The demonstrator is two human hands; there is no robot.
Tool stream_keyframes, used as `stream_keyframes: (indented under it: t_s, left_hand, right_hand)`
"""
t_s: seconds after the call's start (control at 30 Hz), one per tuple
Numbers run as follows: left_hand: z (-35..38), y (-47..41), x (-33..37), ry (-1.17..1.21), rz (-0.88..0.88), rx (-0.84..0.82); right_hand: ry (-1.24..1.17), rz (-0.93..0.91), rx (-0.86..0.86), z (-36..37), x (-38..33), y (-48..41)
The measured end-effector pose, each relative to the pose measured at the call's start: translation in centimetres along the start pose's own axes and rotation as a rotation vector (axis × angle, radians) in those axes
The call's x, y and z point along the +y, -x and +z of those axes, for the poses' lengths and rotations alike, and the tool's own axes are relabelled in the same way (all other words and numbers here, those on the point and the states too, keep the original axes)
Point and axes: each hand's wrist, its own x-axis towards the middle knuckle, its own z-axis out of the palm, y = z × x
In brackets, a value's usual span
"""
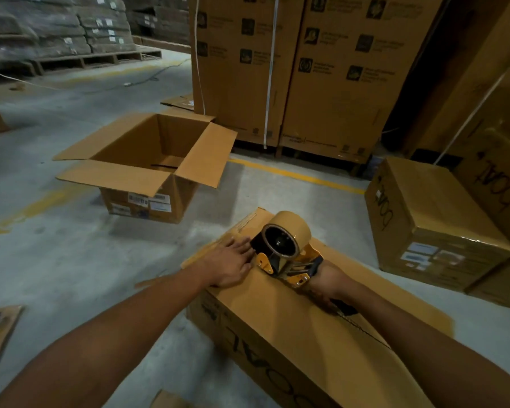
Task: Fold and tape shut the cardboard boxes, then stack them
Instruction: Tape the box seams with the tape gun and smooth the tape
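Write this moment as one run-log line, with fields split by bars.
step: taping box top | left hand: flat on closed box | right hand: grips tape dispenser | open box: flaps open, untaped

Closed box [277, 319] runs off the bottom edge; open box's [130, 151] labels [149, 199] blurred.

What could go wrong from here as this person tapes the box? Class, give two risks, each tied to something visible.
1. The left hand lies flat on the closed box right beside the tape dispenser; its cutter might nick the fingers.
2. The open box stands on the floor just ahead; its spread flaps could trip someone.
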Motion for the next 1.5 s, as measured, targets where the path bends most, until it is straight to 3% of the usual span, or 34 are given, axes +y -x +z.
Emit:
stream_keyframes:
  t_s: [0.33,0.7,0.97,1.23,1.5]
  left_hand:
    - [0.9,-0.4,0.9,0.058,-0.028,-0.037]
    - [0.0,-0.7,6.2,0.019,-0.235,-0.126]
    - [1.0,-0.4,8.1,0.105,-0.027,-0.052]
    - [0.7,-0.5,8.7,0.050,-0.090,-0.088]
    - [0.5,-1.0,14.1,0.041,-0.060,-0.098]
  right_hand:
    - [0.056,0.108,-0.009,0.7,0.4,0.3]
    - [0.134,-0.004,-0.008,-2.1,4.3,5.2]
    - [0.147,-0.005,-0.015,-2.3,3.9,5.5]
    - [0.219,0.006,-0.039,-3.1,7.4,6.7]
    - [0.028,0.142,-0.021,-3.3,9.8,8.0]
